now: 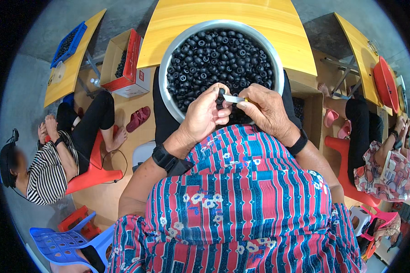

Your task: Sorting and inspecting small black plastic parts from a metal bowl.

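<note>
My left hand (201,113) pinches a small round black part (221,93) between thumb and fingertips. My right hand (268,110) grips a small knife (233,98), a bit of its yellow handle showing by the thumb. The short blade points left, its tip at or very near the black part; I cannot tell if it is cutting in. Both hands are over the near side of a wide metal basin (278,73). Heaped in it are many black round parts (223,59), several showing a round hole.
The basin overlaps the near edge of a yellow table (296,36). Left are a cardboard box (139,84), a blue crate (59,54) on another table and a seated person (50,177). Right are a second seated person (382,168) and a red basin (385,84). Dark red slippers (138,119) lie on the floor.
</note>
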`<state>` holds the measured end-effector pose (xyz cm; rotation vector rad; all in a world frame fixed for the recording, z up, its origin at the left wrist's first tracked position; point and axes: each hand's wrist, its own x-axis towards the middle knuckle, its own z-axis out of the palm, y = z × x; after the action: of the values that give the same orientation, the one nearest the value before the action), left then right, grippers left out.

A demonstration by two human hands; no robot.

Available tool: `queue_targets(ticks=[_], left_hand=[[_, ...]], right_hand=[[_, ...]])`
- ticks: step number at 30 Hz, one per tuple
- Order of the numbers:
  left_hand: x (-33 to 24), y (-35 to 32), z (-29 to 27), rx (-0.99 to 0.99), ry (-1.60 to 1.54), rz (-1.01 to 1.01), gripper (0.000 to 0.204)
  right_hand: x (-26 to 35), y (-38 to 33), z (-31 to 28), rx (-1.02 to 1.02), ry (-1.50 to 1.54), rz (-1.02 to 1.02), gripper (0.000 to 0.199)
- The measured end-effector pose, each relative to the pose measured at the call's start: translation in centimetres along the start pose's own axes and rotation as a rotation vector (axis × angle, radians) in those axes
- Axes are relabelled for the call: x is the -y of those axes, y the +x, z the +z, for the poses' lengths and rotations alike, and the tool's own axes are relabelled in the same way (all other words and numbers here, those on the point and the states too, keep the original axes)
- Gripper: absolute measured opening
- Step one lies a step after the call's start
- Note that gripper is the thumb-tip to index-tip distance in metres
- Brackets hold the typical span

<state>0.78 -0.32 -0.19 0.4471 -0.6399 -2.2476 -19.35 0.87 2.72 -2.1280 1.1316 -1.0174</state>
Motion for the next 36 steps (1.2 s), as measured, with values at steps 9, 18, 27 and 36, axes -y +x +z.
queue_targets(ticks=[9, 18, 27, 36], left_hand=[[0.26, 0.11, -0.22, 0.023, -0.042, -0.022, 0.019], [0.08, 0.07, 0.32, 0.044, 0.022, -0.009, 0.02], [0.09, -0.04, 0.48, 0.041, 0.061, 0.0, 0.023], [0.22, -0.13, 0.49, 0.047, 0.08, 0.008, 0.024]], right_hand=[[0.22, 0.12, -0.06, 0.019, -0.06, -0.035, 0.019], [0.01, 0.09, 0.05, 0.007, -0.083, -0.026, 0.022], [0.04, 0.1, 0.04, -0.005, -0.084, -0.021, 0.022], [-0.04, 0.08, 0.13, -0.025, -0.064, -0.015, 0.022]])
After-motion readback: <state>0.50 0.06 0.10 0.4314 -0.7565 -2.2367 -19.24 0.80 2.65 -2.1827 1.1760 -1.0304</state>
